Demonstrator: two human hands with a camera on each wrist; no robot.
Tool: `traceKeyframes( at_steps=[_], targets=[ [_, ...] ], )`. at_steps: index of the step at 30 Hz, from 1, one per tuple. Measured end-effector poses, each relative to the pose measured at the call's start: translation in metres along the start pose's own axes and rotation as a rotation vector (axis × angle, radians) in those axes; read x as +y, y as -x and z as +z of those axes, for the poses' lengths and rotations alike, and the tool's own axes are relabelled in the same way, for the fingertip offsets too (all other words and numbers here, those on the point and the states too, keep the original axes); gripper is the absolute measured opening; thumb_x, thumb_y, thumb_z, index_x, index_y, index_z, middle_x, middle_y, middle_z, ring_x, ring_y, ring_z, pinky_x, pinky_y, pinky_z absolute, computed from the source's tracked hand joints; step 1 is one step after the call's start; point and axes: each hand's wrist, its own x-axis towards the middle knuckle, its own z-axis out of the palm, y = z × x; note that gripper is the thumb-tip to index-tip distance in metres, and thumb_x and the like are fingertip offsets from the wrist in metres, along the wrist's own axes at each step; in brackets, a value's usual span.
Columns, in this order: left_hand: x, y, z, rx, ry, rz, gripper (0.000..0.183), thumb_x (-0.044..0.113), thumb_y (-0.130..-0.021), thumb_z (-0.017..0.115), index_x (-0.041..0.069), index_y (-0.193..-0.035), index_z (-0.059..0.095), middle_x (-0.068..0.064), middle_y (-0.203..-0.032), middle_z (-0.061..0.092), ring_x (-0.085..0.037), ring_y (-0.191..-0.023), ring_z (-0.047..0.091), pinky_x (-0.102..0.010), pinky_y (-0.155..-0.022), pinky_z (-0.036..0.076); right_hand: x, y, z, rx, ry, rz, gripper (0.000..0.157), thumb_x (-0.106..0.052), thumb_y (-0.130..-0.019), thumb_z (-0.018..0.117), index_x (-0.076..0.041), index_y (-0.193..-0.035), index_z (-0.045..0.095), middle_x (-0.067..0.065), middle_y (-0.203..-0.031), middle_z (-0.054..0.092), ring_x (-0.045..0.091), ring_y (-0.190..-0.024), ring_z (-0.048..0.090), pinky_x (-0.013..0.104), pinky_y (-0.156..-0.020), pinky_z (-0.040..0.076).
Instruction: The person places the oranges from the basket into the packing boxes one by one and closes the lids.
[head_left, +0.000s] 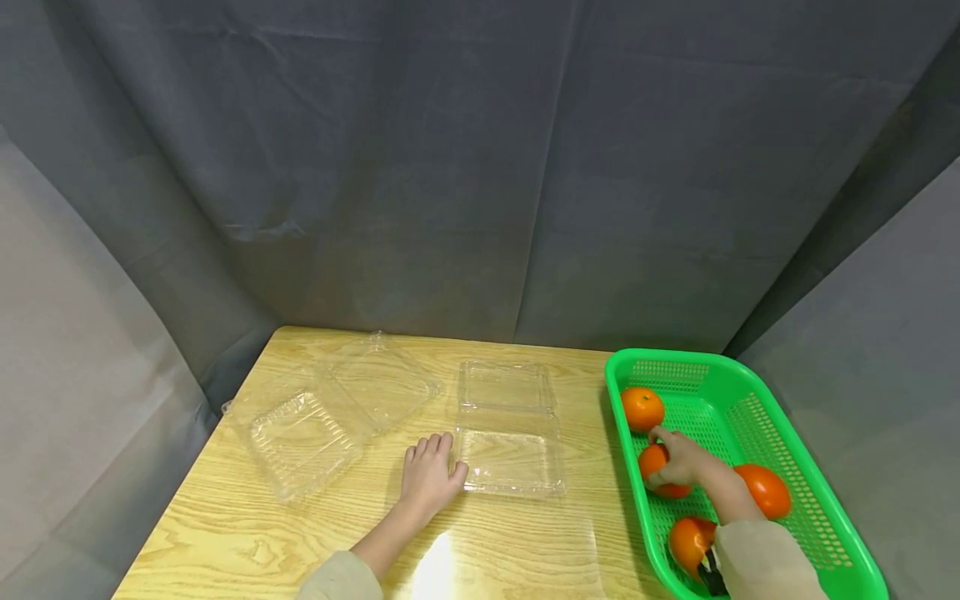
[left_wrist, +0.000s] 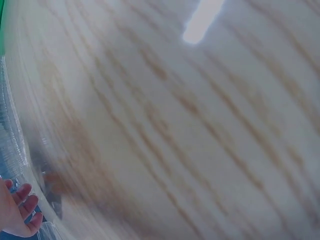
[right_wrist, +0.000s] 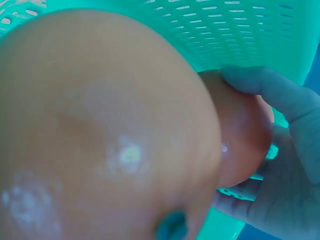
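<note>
My right hand (head_left: 678,460) reaches into a green plastic basket (head_left: 628,467) and curls round an orange (head_left: 652,461) near its left wall. In the right wrist view, thumb and fingers lie on opposite sides of that orange (right_wrist: 242,135). A nearer orange with a green stem (right_wrist: 100,120) hides part of it. My left hand (head_left: 431,477) rests by the left edge of a small clear clamshell box (head_left: 510,462), thumb at its corner. The box lies with its lid folded back. Only the fingers and part of the palm of the left hand (left_wrist: 17,215) show in the left wrist view.
A larger clear clamshell box (head_left: 303,442) lies opened out on the left of the wooden table (head_left: 247,542). Other orange fruits share the basket: one behind (head_left: 642,408), a redder one at right (head_left: 765,490), one in front (head_left: 690,542). Grey curtains (head_left: 420,167) surround the table.
</note>
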Motion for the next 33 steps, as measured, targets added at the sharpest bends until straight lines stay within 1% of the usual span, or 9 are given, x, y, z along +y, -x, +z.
traceKeyframes(
  at_steps=[2,5,8,11,17,20,25,33],
  targets=[
    [0.0,0.0,0.0,-0.001,0.0,0.0,0.047,0.035,-0.085,0.045,0.003,-0.12,0.05,-0.011,-0.108,0.057,-0.027,-0.097,0.05,-0.044,-0.087,0.038,0.0,0.0,-0.001,0.003,-0.034,-0.003,0.057,-0.014,-0.06,0.078,0.001,-0.104,0.045,0.015,-0.087,0.049,0.024,-0.072,0.049,0.034,-0.057,0.043],
    [0.0,0.0,0.0,-0.002,-0.003,0.004,0.047,0.035,-0.085,0.044,0.003,-0.12,0.05,-0.011,-0.108,0.057,-0.027,-0.096,0.05,-0.044,-0.086,0.038,0.001,-0.001,-0.004,0.029,-0.048,-0.017,0.057,-0.015,-0.061,0.078,0.001,-0.104,0.045,0.016,-0.087,0.049,0.024,-0.072,0.049,0.034,-0.057,0.043],
    [0.0,0.0,-0.001,-0.002,-0.01,0.01,0.047,0.035,-0.085,0.044,0.004,-0.119,0.05,-0.01,-0.107,0.056,-0.026,-0.095,0.05,-0.044,-0.086,0.038,0.001,-0.002,-0.008,0.086,-0.028,-0.03,0.059,-0.017,-0.06,0.079,0.001,-0.105,0.045,0.019,-0.088,0.047,0.026,-0.073,0.05,0.035,-0.057,0.043],
    [-0.001,-0.001,0.0,-0.006,-0.016,0.015,0.047,0.036,-0.085,0.043,0.004,-0.119,0.049,-0.01,-0.106,0.056,-0.026,-0.094,0.049,-0.044,-0.086,0.038,-0.003,-0.003,-0.014,0.139,-0.005,-0.029,0.064,-0.02,-0.06,0.08,0.003,-0.109,0.045,0.025,-0.092,0.046,0.029,-0.075,0.052,0.038,-0.058,0.045],
    [0.0,-0.001,-0.001,-0.005,-0.026,0.015,0.047,0.036,-0.085,0.043,0.004,-0.119,0.05,-0.009,-0.106,0.056,-0.025,-0.093,0.049,-0.043,-0.086,0.038,-0.016,-0.002,-0.029,0.215,0.021,-0.004,0.07,-0.025,-0.064,0.078,0.003,-0.117,0.042,0.033,-0.101,0.043,0.038,-0.08,0.052,0.042,-0.058,0.046],
    [0.0,0.0,-0.001,-0.002,-0.026,0.012,0.046,0.035,-0.085,0.044,0.005,-0.119,0.05,-0.009,-0.104,0.056,-0.025,-0.092,0.049,-0.043,-0.085,0.039,-0.023,-0.002,-0.035,0.257,0.031,0.001,0.07,-0.027,-0.065,0.078,0.002,-0.117,0.042,0.034,-0.102,0.043,0.04,-0.08,0.052,0.042,-0.058,0.046],
    [0.0,0.0,0.0,0.001,-0.032,0.009,0.045,0.035,-0.085,0.044,0.005,-0.118,0.05,-0.009,-0.104,0.056,-0.025,-0.092,0.049,-0.043,-0.084,0.038,-0.03,-0.004,-0.044,0.324,0.035,-0.023,0.066,-0.026,-0.066,0.077,0.001,-0.116,0.042,0.032,-0.103,0.044,0.038,-0.079,0.052,0.042,-0.058,0.046],
    [0.0,0.0,0.0,0.003,-0.041,0.01,0.046,0.035,-0.085,0.044,0.004,-0.119,0.05,-0.009,-0.103,0.056,-0.025,-0.091,0.049,-0.042,-0.083,0.039,-0.048,-0.004,-0.055,0.393,0.028,-0.057,0.066,-0.022,-0.068,0.077,0.001,-0.119,0.042,0.032,-0.106,0.043,0.041,-0.083,0.05,0.045,-0.059,0.046]
  ],
)
